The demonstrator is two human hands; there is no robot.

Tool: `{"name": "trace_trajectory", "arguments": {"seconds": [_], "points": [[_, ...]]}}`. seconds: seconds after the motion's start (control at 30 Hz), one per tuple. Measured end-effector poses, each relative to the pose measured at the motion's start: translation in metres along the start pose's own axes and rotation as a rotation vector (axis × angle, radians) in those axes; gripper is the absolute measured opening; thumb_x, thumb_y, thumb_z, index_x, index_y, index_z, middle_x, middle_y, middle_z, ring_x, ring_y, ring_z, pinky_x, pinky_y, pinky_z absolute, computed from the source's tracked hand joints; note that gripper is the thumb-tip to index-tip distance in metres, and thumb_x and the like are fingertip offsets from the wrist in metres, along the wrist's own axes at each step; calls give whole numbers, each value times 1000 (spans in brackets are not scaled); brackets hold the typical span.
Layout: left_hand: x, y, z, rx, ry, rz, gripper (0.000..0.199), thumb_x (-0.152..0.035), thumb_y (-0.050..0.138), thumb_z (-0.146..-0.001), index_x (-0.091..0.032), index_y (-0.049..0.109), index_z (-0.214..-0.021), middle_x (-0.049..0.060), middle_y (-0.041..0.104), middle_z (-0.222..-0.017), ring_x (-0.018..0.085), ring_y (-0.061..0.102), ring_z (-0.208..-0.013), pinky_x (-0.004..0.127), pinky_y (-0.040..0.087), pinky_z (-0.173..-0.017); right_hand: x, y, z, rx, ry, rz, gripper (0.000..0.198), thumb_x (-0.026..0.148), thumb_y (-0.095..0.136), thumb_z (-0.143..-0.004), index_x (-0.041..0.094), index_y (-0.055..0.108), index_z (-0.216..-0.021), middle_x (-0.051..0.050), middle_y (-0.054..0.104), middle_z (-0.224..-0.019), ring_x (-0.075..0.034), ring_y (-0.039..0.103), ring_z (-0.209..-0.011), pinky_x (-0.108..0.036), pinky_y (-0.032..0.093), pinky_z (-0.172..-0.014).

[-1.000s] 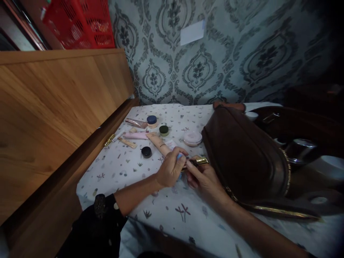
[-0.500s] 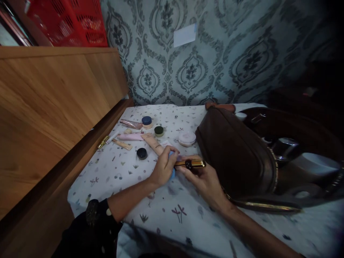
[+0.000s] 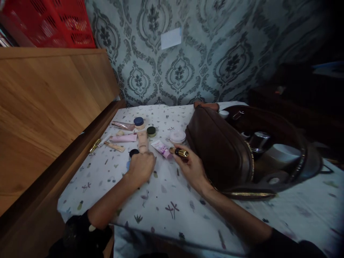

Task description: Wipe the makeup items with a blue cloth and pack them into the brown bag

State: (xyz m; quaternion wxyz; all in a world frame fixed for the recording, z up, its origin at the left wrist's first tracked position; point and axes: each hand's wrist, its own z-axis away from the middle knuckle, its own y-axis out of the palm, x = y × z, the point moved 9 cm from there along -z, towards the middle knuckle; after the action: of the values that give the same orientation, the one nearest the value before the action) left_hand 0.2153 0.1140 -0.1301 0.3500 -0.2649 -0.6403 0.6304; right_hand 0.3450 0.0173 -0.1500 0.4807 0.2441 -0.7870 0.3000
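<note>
My right hand (image 3: 192, 168) is closed on a slim gold-and-black cosmetic tube (image 3: 179, 152), held between thumb and fingers above the table. My left hand (image 3: 142, 166) is a closed fist, knuckles up, low over the cloth. A bit of something blue (image 3: 128, 165) shows at its left side; the rest is hidden under the hand. Touching or just beyond its knuckles is a beige squeeze tube (image 3: 143, 139). A black-lidded jar (image 3: 133, 152) sits by the left fist. Between the hands lies a white-and-pink tube (image 3: 162, 148), and a round pale compact (image 3: 177, 136) stands behind it.
A large open brown bag (image 3: 215, 150) with containers inside stands at right. Pink tubes (image 3: 123, 138), a blue-lidded jar (image 3: 139, 122), a green-lidded jar (image 3: 151, 131) and a gold tube (image 3: 94, 145) lie at left. A wooden panel (image 3: 53, 107) borders the table's left side.
My left hand has moved left, away from my right hand, with the blue thing. The beige tube has turned more upright in view. The white-and-pink tube is now uncovered. The whole view has shifted.
</note>
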Motion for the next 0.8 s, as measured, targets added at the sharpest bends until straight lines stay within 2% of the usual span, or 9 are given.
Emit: {"name": "trace_trajectory", "arguments": {"seconds": [0.13,0.27,0.33,0.47,0.57,0.7,0.8], "points": [[14,-23,-13,-15,1,10,38,-37,37,-102,-16,68,-99,16,73,-94,30,71,-91,38,50,-75,-8,2,0,-30,-42,88,33,36,57,-88,19,70,-114,-13,70,-107,-27,64,-102,-42,51,-90],[35,-49,-64,-122,-64,-13,34,-35,36,-103,-17,60,-119,16,71,-109,28,67,-104,36,48,-84,-16,10,5,20,-73,191,35,20,52,-87,19,69,-118,-11,65,-105,-25,63,-97,-42,52,-90],[41,-47,-94,-99,-90,-9,36,-37,43,-100,-17,55,-128,17,69,-117,30,65,-111,39,47,-90,-16,14,8,61,-112,231,41,12,48,-85,19,68,-121,-11,62,-107,-24,62,-100,-41,52,-92],[41,-26,-133,-37,-78,4,42,-43,60,-90,-15,60,-121,18,68,-118,34,65,-112,40,48,-91,-14,20,10,121,-178,291,46,6,46,-83,19,67,-121,-12,59,-109,-23,60,-102,-39,53,-90],[43,-19,-136,-44,-57,33,39,-39,60,-89,-18,61,-121,16,68,-120,32,64,-114,39,48,-92,-14,21,11,127,-199,316,42,8,50,-82,20,68,-118,-12,60,-108,-25,60,-102,-41,54,-89],[49,-25,-116,-101,-28,93,45,-37,59,-89,-23,53,-132,12,66,-124,29,62,-116,37,47,-94,-9,19,13,121,-209,339,34,17,54,-86,20,68,-117,-13,62,-110,-28,60,-106,-45,53,-93],[37,-38,-85,-194,108,352,46,-36,63,-88,-23,53,-132,8,65,-124,25,62,-114,34,47,-96,4,10,15,39,-227,299,32,27,50,-93,18,64,-121,-16,61,-121,-30,57,-118,-50,48,-101]]}}
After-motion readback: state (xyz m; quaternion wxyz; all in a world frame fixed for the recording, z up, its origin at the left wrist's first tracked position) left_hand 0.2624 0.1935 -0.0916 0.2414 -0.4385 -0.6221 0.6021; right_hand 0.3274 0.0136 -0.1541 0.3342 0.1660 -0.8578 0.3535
